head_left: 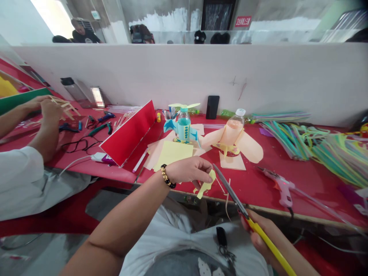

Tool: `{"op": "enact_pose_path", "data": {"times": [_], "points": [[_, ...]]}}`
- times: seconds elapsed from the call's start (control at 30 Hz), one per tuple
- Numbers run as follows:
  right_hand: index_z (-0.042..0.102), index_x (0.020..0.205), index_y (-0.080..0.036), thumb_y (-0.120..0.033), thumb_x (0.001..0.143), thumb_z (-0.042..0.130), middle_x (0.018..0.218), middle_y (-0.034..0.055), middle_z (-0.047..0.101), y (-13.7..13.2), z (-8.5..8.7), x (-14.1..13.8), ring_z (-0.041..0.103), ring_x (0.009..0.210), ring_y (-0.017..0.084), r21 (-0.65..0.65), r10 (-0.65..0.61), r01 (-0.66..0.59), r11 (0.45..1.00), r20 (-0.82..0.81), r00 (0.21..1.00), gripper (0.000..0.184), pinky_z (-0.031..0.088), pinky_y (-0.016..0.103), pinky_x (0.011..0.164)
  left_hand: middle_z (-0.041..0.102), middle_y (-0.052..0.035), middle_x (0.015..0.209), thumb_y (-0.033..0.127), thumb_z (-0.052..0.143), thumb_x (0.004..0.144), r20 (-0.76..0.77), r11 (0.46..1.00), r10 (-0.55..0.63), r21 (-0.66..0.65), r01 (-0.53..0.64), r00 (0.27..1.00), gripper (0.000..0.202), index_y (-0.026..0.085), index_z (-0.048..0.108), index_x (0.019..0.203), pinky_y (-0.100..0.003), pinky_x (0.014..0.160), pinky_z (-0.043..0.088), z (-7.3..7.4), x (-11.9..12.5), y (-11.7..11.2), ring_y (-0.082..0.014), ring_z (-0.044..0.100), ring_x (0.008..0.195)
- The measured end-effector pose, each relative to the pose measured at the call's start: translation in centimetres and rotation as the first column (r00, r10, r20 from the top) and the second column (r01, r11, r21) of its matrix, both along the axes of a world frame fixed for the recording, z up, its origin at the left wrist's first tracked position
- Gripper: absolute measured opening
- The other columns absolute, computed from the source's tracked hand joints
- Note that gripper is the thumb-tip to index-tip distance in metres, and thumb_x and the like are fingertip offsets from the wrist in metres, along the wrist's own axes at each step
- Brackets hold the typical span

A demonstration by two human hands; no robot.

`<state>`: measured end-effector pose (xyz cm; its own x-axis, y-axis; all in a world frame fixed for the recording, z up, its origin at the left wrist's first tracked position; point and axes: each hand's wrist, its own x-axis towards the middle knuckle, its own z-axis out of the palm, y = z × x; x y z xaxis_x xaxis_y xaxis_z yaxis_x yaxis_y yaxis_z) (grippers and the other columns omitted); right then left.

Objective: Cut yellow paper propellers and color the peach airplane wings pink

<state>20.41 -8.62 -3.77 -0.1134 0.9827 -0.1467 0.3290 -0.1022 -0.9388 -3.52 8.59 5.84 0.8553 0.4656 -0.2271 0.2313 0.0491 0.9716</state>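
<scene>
Only readable-type item: a small red sign high on the back wall, white Chinese characters in one line, too small and soft to read with confidence. Looks like a short notice, no number or logo makes out. The plastic bottle on the table has no legible label; the other bottle shows no legible print either.

From my remote station I read a black-and-gold beaded bracelet, a pale yellow paper cutout and scissors with grey blades and a bright yellow handle (a loud yellow, even on my feed) against a red tabletop. Behind sits a teal-and-blue bottle model; pipe cleaners run green, teal and yellow.
</scene>
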Motion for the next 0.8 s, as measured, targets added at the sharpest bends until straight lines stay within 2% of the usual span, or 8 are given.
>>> {"op": "enact_pose_path", "data": {"times": [0.13,0.3,0.37,0.43,0.53,0.67,0.73,0.8], "points": [[0.049,0.078,-0.021,-0.082,0.071,0.044,0.067,-0.0037,0.036,-0.3,2.2,-0.7,0.025,0.054,0.009,0.005,0.021,-0.021,1.0,0.005,1.0,0.062,0.02,0.025,0.046,0.045,0.0053,0.056,0.024,0.064,0.077,0.001,1.0,-0.001,-0.005,0.001,1.0,0.028,0.017,0.043,0.059,-0.019,0.054,0.05,0.1,0.2,0.1,-0.0063,0.05,0.052],[0.048,0.081,-0.021,-0.079,0.075,0.043,0.066,-0.0041,0.039,-0.2,2.7,-0.8,0.029,0.051,0.009,-0.01,0.002,-0.002,1.0,-0.037,0.999,0.058,0.023,0.025,0.046,0.049,0.0047,0.058,0.028,0.067,0.078,0.041,0.998,-0.006,-0.059,0.008,0.999,0.03,0.016,0.046,0.061,-0.018,0.056,0.051,-0.1,0.1,0.0,-0.0065,0.055,0.055],[0.05,0.082,-0.021,-0.075,0.076,0.048,0.065,-0.0039,0.042,0.1,2.7,-0.5,0.034,0.052,0.01,0.001,0.007,-0.007,1.0,0.046,0.999,0.055,0.028,0.025,0.047,0.055,0.003,0.062,0.032,0.07,0.078,0.066,0.994,0.009,-0.112,-0.001,0.998,0.029,0.016,0.05,0.066,-0.019,0.056,0.052,-0.5,0.0,0.0,-0.0077,0.059,0.057],[0.052,0.083,-0.02,-0.065,0.077,0.057,0.066,-0.0023,0.049,0.7,2.7,0.1,0.043,0.057,0.013,0.023,0.013,-0.019,1.0,0.228,0.974,0.045,0.034,0.025,0.052,0.058,0.0015,0.066,0.036,0.073,0.076,0.088,0.986,0.048,-0.162,-0.033,0.995,0.029,0.015,0.053,0.072,-0.02,0.056,0.054,-1.2,-0.1,0.1,-0.0085,0.061,0.058],[0.053,0.085,-0.02,-0.049,0.079,0.062,0.072,0.0014,0.06,2.3,2.3,1.2,0.055,0.065,0.018,0.054,-0.031,0.004,0.999,0.508,0.861,0.031,0.042,0.029,0.06,0.061,-0.0007,0.07,0.038,0.074,0.075,0.125,0.968,0.135,-0.23,-0.104,0.983,0.031,0.014,0.054,0.077,-0.022,0.057,0.056,-2.5,0.1,0.2,-0.0111,0.065,0.062],[0.055,0.094,-0.018,-0.044,0.078,0.059,0.092,0.011,0.067,5.0,0.4,2.4,0.064,0.085,0.028,0.211,-0.185,0.039,0.977,0.735,0.652,0.03,0.045,0.034,0.071,0.067,-0.0054,0.075,0.038,0.075,0.074,0.184,0.919,0.24,-0.359,-0.162,0.953,0.034,0.015,0.052,0.08,-0.027,0.058,0.058,-4.5,0.8,0.2,-0.0158,0.068,0.066],[0.057,0.096,-0.017,-0.042,0.079,0.058,0.097,0.0132,0.067,6.4,-0.5,2.6,0.065,0.09,0.03,0.196,-0.184,0.037,0.98,0.817,0.546,0.03,0.044,0.034,0.071,0.066,-0.0044,0.073,0.036,0.079,0.071,0.206,0.884,0.299,-0.427,-0.189,0.932,0.035,0.014,0.054,0.083,-0.028,0.058,0.059,-5.4,1.3,0.1,-0.0157,0.068,0.065],[0.058,0.097,-0.018,-0.043,0.079,0.057,0.098,0.0133,0.067,7.8,-1.2,2.4,0.066,0.087,0.031,0.126,-0.132,0.046,0.991,0.867,0.48,0.031,0.043,0.035,0.068,0.066,-0.004,0.074,0.032,0.082,0.068,0.224,0.841,0.362,-0.498,-0.214,0.905,0.037,0.015,0.056,0.088,-0.028,0.06,0.059,-6.2,1.9,-0.1,-0.0167,0.069,0.068]]}}
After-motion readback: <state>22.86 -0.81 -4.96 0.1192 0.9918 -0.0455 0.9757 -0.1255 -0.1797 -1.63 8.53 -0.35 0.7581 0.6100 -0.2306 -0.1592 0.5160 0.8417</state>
